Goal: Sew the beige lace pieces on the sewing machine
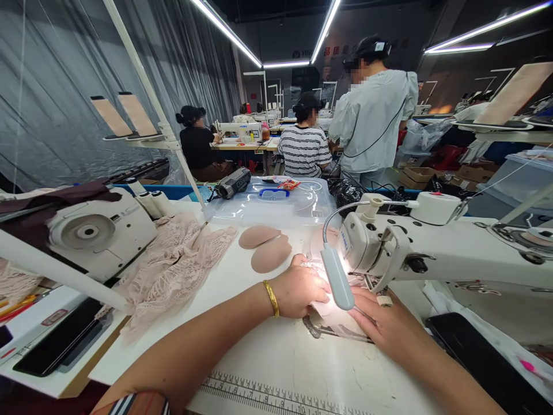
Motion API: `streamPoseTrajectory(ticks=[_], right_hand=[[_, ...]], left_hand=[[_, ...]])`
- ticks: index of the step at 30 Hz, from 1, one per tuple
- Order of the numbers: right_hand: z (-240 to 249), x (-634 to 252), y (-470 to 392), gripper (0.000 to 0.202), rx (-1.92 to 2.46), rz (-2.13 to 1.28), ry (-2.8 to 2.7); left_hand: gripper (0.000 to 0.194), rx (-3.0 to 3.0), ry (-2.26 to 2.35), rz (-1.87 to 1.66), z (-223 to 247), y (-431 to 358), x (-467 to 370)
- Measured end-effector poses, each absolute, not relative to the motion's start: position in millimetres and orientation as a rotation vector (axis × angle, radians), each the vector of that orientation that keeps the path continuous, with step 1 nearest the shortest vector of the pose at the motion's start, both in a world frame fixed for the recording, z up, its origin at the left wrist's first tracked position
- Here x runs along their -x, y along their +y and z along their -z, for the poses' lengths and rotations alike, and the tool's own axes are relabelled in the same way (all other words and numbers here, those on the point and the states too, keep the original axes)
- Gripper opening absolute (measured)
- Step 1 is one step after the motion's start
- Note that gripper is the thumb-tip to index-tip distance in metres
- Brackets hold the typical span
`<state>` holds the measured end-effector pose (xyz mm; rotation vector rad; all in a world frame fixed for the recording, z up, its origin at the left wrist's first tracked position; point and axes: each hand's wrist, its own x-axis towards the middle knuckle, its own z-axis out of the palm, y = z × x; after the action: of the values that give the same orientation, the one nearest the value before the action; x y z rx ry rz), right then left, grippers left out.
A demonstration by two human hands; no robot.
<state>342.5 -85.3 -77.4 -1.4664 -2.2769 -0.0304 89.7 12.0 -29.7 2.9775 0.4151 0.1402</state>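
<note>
Under the needle area of a white sewing machine (367,242) lies pale pink fabric (332,317), brightly lit. My left hand (300,288), with a gold bangle at the wrist, is closed on the fabric, fingers curled over it. From the other side, my right hand (378,314) rests with its fingers stretched out flat along the fabric's right edge, close to the presser foot. A grey lamp head (337,279) on a bendable neck hides part of the fabric and some fingertips. Two beige-pink bra cups (271,253) lie just beyond my left hand.
Pale pink lace (177,253) is heaped at the left beside another machine head (99,230). A clear plastic box (237,199) stands behind the cups. A black phone (484,363) lies at the right, a measuring tape (259,397) along the front. People work at machines ahead.
</note>
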Motion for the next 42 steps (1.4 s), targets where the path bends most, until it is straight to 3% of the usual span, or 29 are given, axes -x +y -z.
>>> streamPoseTrajectory(ticks=[20, 42], right_hand=[[64.5, -322.0, -95.1, 0.024, 1.440, -0.309, -2.342], [61.9, -315.4, -95.2, 0.024, 1.412, -0.182, -2.437]], left_hand=[[0.013, -2.978, 0.417, -0.175, 31.2, 6.0, -85.4], [0.012, -3.010, 0.393, -0.212, 33.8, 5.9, -86.7]])
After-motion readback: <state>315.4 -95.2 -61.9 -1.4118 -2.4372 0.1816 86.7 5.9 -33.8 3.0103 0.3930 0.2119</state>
